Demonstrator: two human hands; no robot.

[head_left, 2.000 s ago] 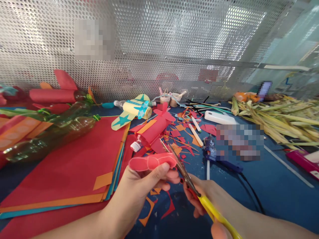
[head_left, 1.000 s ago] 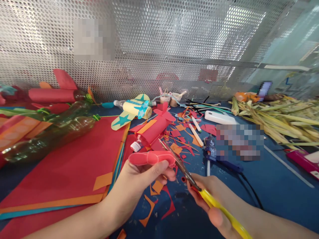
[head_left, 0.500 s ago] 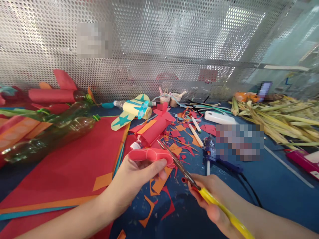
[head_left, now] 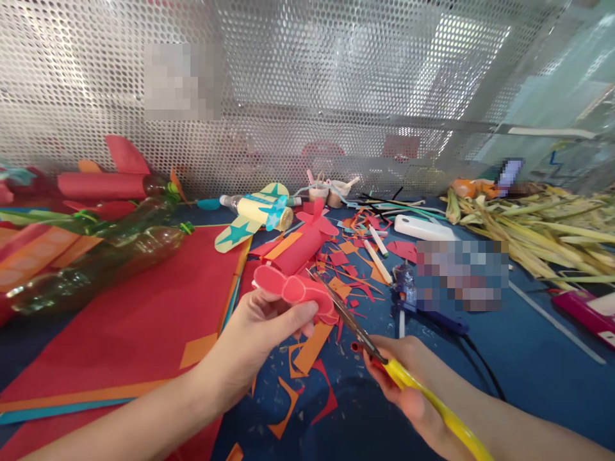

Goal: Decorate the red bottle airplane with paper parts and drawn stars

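My left hand [head_left: 273, 330] pinches a red paper propeller shape [head_left: 293, 289], its rounded blades marked with pale outlines. My right hand [head_left: 408, 384] grips yellow-handled scissors [head_left: 408, 379]; their blades point up and left, beside the right end of the red cutout. Whether the blades touch the paper I cannot tell. A small rolled red piece [head_left: 356, 347] shows at the fingers of my right hand. Behind the cutout lies a bottle plane wrapped in red paper [head_left: 300, 246], its neck hidden by the cutout. Paper scraps [head_left: 343, 259] are strewn around it, and orange offcuts [head_left: 311, 352] lie below my hands.
Stacked coloured paper [head_left: 144, 307] and green plastic bottles [head_left: 110, 262] occupy the left. A yellow bottle plane with stars [head_left: 262, 211] lies further back. On the right are a blue glue gun [head_left: 406, 288] with a cord, a white device [head_left: 425, 227] and dried husks [head_left: 538, 218]. Perforated metal [head_left: 307, 83] stands behind.
The red cutout has shifted left and tilted, its left blade now raised. My left hand has moved slightly left. The scissors slid a little right and down early on, then stayed nearly still.
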